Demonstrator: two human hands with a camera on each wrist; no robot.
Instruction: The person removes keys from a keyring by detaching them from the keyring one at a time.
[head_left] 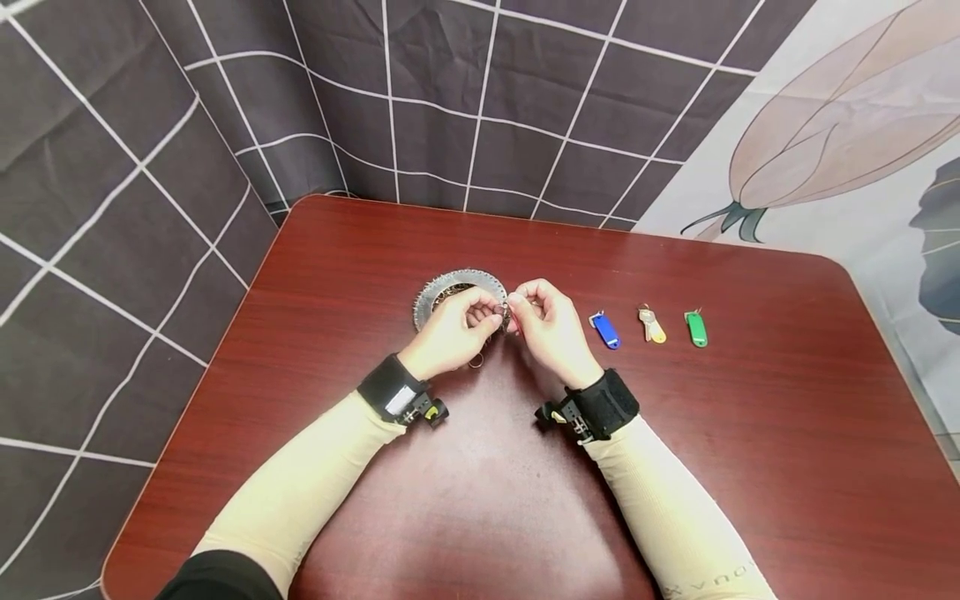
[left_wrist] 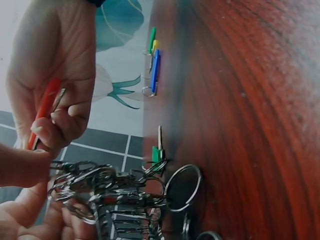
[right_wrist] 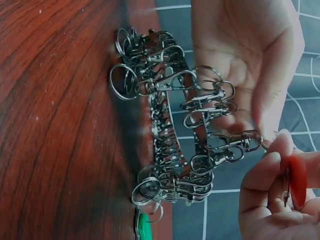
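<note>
My right hand (right_wrist: 280, 200) pinches a red key tag (right_wrist: 298, 181) at a clasp; my left hand (right_wrist: 245, 55) grips the bunch of metal clasps (right_wrist: 175, 130) above the table (head_left: 675, 467). Only the head view shows blue (head_left: 604, 330), yellow (head_left: 652, 326) and green tags (head_left: 696, 328) lined up right of my hands

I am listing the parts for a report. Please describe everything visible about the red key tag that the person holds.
The red key tag is a flat, oblong piece, plastic by its look, plain red-orange with no marking visible. The right hand pinches it between thumb and fingers, so much of it is hidden. A thin metal part lies along it, probably a key. It is held above the table, close to a metal clasp hanging from the left hand. Whether they are joined cannot be seen.
</note>
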